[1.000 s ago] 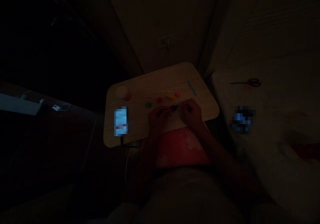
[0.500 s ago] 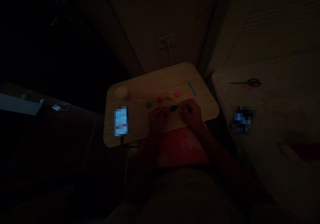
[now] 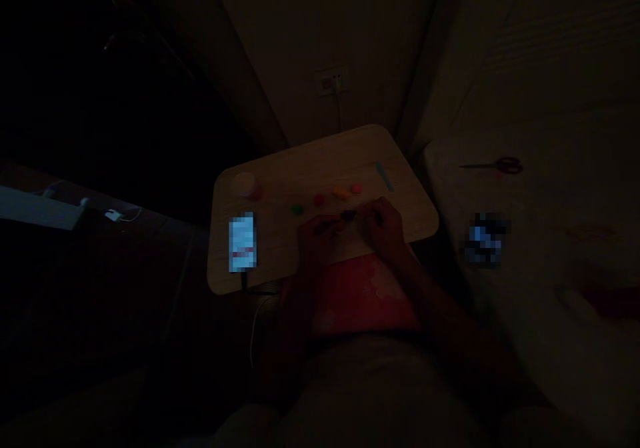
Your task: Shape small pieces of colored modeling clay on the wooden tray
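Note:
A small dark lump of modelling clay (image 3: 349, 215) lies between my hands, low over the near side of the wooden table (image 3: 280, 248). My left hand (image 3: 316, 231) has its fingers bent, with their tips against the lump's left side. From the right, my right hand (image 3: 384, 221) pinches at it, fingers curled. Just beyond sit a green lump (image 3: 298, 209), a red lump (image 3: 319, 199), a yellow-orange piece (image 3: 341, 193) and a pink lump (image 3: 357, 188). Dim light hides the exact finger contact.
A teal flat strip (image 3: 385, 177), knife-like, lies at the back right. At the left stand a pale-topped tub (image 3: 244, 185) and a lit phone (image 3: 243, 243) with a cable. Scissors (image 3: 500, 165) rest on the pale surface at right. A wall socket (image 3: 331, 81) holds a plug.
My left fingers have shifted slightly right, onto the dark lump. My right hand stays almost in place, and the picture is a little darker.

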`<state>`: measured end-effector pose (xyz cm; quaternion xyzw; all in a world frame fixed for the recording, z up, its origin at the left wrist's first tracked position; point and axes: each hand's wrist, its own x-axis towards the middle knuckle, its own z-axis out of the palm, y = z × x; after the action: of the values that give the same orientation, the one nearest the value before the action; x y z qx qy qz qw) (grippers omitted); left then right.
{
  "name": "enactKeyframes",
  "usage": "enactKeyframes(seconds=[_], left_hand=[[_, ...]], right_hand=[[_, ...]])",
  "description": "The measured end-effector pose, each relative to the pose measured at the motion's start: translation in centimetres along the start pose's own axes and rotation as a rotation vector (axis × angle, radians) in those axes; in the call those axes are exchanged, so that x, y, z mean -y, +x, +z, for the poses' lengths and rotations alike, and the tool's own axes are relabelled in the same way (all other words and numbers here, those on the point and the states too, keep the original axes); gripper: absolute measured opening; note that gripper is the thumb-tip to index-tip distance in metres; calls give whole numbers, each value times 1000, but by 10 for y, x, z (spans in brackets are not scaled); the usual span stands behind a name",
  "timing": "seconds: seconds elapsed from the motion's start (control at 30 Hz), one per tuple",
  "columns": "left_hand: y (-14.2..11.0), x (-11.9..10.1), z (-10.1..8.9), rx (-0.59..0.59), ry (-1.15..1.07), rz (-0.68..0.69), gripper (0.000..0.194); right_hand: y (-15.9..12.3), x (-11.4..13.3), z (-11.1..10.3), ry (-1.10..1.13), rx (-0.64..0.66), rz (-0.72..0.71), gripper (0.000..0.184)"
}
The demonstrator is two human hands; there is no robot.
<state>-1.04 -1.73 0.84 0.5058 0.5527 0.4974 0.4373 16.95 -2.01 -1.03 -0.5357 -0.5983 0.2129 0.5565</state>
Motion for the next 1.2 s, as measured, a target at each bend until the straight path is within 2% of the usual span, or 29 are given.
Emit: enactKeyframes(seconds=[0.23,0.43,0.6,0.7,0.93,1.2], left_hand=[[-1,-4,-2,-17,48,52,19],[1,-4,-4,34,55,174,14],[2,0,0,37,-62,69,25],[2,2,1,39,-102,52,25],[0,0,0,9,-6,34,13],[-1,-2,0,0,6,-10,20]], right_hand=[[0,2,0,6,-5,4,16],[0,2,-1,-4,6,6,16],[-1,1,0,14,-6,-3,16],[-1,2,0,11,-6,2,15],[0,3,0,-3,2,5,16],[-1,0,0,16,-1,17,15]])
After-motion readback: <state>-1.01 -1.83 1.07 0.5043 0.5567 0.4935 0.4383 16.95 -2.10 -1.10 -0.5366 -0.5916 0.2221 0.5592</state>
